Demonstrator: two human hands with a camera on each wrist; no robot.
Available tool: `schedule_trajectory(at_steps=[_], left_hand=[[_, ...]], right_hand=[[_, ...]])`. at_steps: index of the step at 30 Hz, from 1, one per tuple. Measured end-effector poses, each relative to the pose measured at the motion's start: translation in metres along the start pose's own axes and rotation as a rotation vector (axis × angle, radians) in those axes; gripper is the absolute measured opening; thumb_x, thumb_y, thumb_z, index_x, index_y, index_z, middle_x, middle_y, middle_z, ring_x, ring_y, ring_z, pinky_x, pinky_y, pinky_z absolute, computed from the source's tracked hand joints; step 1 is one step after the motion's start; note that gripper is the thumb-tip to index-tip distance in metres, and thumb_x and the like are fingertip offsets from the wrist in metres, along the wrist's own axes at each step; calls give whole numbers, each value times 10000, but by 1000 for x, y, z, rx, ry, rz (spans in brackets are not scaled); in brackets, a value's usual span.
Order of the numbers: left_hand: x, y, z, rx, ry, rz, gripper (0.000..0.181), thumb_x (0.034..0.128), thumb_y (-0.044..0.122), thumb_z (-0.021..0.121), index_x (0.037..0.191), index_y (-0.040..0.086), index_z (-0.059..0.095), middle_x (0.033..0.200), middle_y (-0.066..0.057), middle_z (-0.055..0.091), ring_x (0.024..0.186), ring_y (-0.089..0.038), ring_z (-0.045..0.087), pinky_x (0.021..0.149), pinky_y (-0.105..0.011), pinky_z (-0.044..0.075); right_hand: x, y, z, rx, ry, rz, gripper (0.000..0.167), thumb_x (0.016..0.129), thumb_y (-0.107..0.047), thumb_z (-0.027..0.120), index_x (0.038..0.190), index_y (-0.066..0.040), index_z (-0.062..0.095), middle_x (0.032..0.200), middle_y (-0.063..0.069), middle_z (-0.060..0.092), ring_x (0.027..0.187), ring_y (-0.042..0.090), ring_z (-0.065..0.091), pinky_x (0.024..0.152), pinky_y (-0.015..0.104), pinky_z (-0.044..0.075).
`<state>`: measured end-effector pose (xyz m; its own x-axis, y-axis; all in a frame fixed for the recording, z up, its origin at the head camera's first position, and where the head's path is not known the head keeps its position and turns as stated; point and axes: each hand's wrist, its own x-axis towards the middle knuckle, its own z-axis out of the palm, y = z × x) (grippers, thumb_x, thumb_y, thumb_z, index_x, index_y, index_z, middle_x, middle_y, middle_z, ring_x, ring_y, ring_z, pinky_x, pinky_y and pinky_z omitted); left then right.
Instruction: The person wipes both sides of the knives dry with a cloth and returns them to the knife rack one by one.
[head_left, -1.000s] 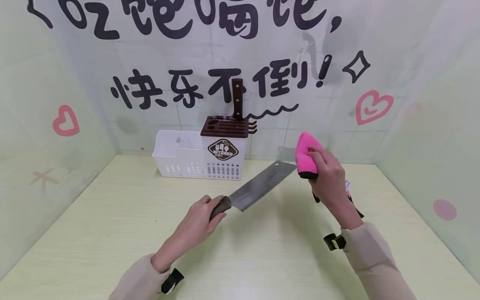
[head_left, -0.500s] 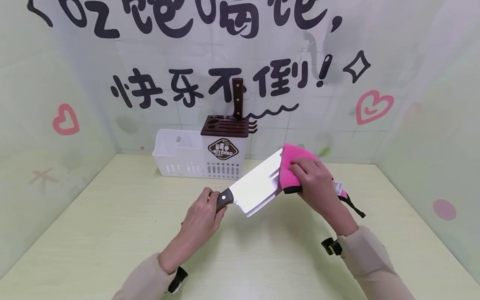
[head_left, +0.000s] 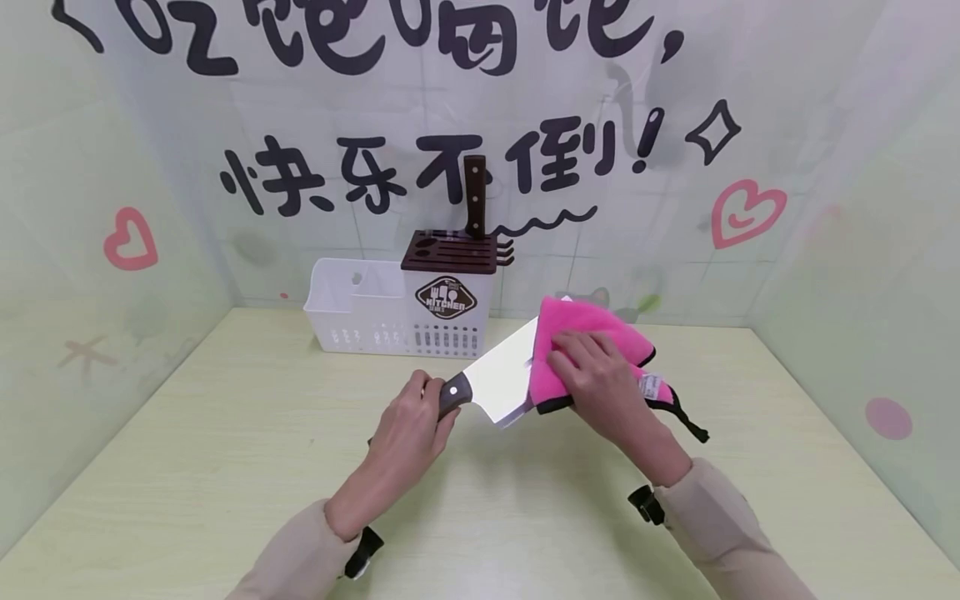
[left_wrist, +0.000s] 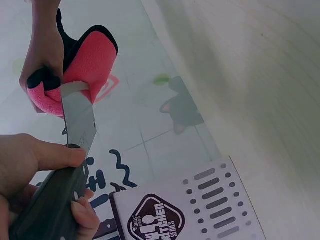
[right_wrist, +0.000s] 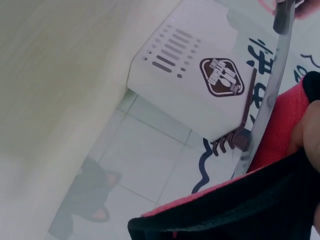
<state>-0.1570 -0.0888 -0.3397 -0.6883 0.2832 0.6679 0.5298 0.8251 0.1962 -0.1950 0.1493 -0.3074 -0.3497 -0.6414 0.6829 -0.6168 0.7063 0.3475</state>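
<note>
A cleaver (head_left: 497, 372) is held above the table, its bright blade pointing up and to the right. Its dark riveted handle (left_wrist: 49, 202) lies in my left hand (head_left: 408, 425), fingers curled round it. My right hand (head_left: 600, 379) grips a pink cloth (head_left: 551, 350) with black edging against the far half of the blade. In the left wrist view the cloth (left_wrist: 90, 62) is bent about the blade's end. A white label (head_left: 649, 385) and a black loop hang from the cloth. The cloth hides most of the blade's outer part in the head view.
Behind the hands stands a white knife holder (head_left: 450, 333) with a brown slotted top, and a brown-handled knife (head_left: 475, 196) upright in it. A white basket section (head_left: 352, 312) adjoins it on the left. Printed walls surround the pale wooden table (head_left: 225, 433).
The cleaver has turned so its blade face now shines bright. My right hand has brought the cloth left onto the blade and slid it down towards the handle.
</note>
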Motion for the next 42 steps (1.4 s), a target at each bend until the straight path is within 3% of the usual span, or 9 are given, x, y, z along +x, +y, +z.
schedule_trajectory(at_steps=[6,10,16,23,32,42], left_hand=[[-1,-1,0,9,-4,8,273,710,61,727,852,-115,573,778,-165,495,585,-209,527,484,-297,499],[-1,-1,-1,18,-11,-1,283,710,64,729,856,-124,577,778,-165,495,586,-205,525,487,-290,499],[-1,-2,0,32,-17,-1,275,715,69,726,847,-122,577,760,-155,487,581,-200,521,486,-283,498],[1,1,1,29,-9,9,257,710,63,724,829,-112,577,741,-144,485,571,-192,512,482,-273,497],[3,3,2,31,1,20,248,710,62,724,820,-100,572,735,-135,481,579,-188,504,478,-268,494],[1,1,4,38,-1,17,252,710,67,726,821,-94,567,743,-138,480,592,-198,510,483,-283,500]], right_hand=[[-2,7,-3,66,76,110,361,559,21,798,872,-4,619,909,147,618,858,307,588,801,430,477],[-1,15,-10,48,145,160,336,564,61,783,855,11,622,874,158,615,823,327,583,787,458,471],[3,17,-19,44,204,137,285,601,101,730,852,21,619,882,169,613,822,336,578,767,456,469],[4,2,-11,10,148,-8,291,598,14,780,847,3,630,903,180,620,855,338,584,772,441,481],[3,-13,0,-29,-31,-18,401,585,-201,832,893,-55,620,988,160,626,954,322,582,844,431,463],[-1,-21,0,-86,-102,-157,288,674,-111,771,911,-68,613,988,124,626,945,278,587,850,387,466]])
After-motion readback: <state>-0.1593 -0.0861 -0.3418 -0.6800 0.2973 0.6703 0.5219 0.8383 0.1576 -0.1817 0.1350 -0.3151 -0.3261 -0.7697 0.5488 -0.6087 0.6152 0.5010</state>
